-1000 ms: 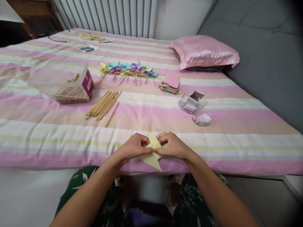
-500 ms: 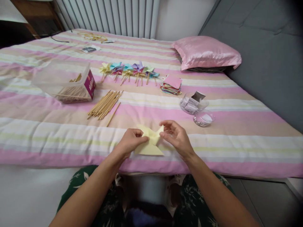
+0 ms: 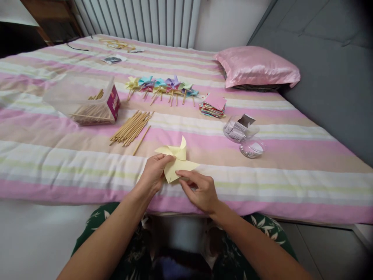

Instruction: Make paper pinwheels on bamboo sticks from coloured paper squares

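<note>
A pale yellow paper pinwheel (image 3: 176, 161), partly folded, is held over the near edge of the striped bed (image 3: 262, 171). My left hand (image 3: 154, 175) pinches it at its middle from the left, fingers closed on the paper. My right hand (image 3: 199, 189) is below and to the right, its fingers curled and touching the lower edge of the same paper.
Loose wooden sticks (image 3: 131, 127) lie left of centre beside a clear box of sticks (image 3: 84, 100). A row of finished coloured pinwheels (image 3: 163, 87), a stack of coloured paper squares (image 3: 214, 105), a clear jar with its lid (image 3: 243, 134) and a pink pillow (image 3: 256, 68) lie further back.
The yellow paper has turned and opened out, with one flap now standing up. My right hand has dropped from the paper's upper right to its lower edge, while my left hand keeps its pinch.
</note>
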Available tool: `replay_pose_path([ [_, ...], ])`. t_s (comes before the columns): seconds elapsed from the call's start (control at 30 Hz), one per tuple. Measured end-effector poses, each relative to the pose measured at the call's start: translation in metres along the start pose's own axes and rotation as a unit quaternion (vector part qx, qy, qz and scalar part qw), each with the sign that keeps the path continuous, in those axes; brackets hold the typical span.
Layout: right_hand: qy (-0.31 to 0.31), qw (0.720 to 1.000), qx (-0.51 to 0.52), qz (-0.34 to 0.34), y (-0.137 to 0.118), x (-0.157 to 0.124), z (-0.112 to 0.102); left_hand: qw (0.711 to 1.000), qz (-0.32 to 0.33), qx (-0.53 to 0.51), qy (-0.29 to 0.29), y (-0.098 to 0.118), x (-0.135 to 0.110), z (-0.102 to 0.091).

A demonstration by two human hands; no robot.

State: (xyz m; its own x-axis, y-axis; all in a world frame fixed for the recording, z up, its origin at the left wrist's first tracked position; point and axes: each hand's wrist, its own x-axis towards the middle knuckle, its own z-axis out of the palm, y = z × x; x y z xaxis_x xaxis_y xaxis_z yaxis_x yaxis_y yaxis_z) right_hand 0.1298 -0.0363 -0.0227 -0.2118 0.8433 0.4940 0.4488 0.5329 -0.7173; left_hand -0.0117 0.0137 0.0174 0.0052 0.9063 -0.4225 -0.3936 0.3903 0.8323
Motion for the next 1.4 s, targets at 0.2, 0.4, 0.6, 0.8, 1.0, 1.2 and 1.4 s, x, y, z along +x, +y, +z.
replay_pose_path([
  [0.2, 0.027, 0.997, 0.028, 0.061, -0.006, 0.002, -0.002, 0.999, -0.013, -0.020, -0.025, -0.005, -0.001, 0.000],
  [0.4, 0.072, 0.975, 0.137, 0.161, -0.007, 0.003, 0.000, 1.000, 0.000, -0.009, -0.025, -0.007, -0.004, 0.001],
  [0.6, 0.122, 0.954, 0.166, 0.217, -0.007, 0.009, -0.002, 0.997, 0.061, 0.044, 0.018, -0.012, -0.009, 0.008],
  [0.8, 0.145, 0.953, 0.149, 0.222, -0.005, 0.011, -0.003, 0.994, 0.078, 0.069, 0.011, -0.014, -0.012, 0.012],
  [1.0, 0.159, 0.955, 0.116, 0.220, -0.002, 0.012, -0.003, 0.992, 0.085, 0.096, 0.004, -0.015, -0.014, 0.014],
  [1.2, 0.171, 0.955, 0.100, 0.222, -0.001, 0.012, -0.003, 0.988, 0.104, 0.113, 0.003, -0.016, -0.014, 0.014],
  [1.4, 0.176, 0.953, 0.092, 0.227, 0.000, 0.012, -0.003, 0.987, 0.112, 0.114, -0.007, -0.018, -0.013, 0.013],
])
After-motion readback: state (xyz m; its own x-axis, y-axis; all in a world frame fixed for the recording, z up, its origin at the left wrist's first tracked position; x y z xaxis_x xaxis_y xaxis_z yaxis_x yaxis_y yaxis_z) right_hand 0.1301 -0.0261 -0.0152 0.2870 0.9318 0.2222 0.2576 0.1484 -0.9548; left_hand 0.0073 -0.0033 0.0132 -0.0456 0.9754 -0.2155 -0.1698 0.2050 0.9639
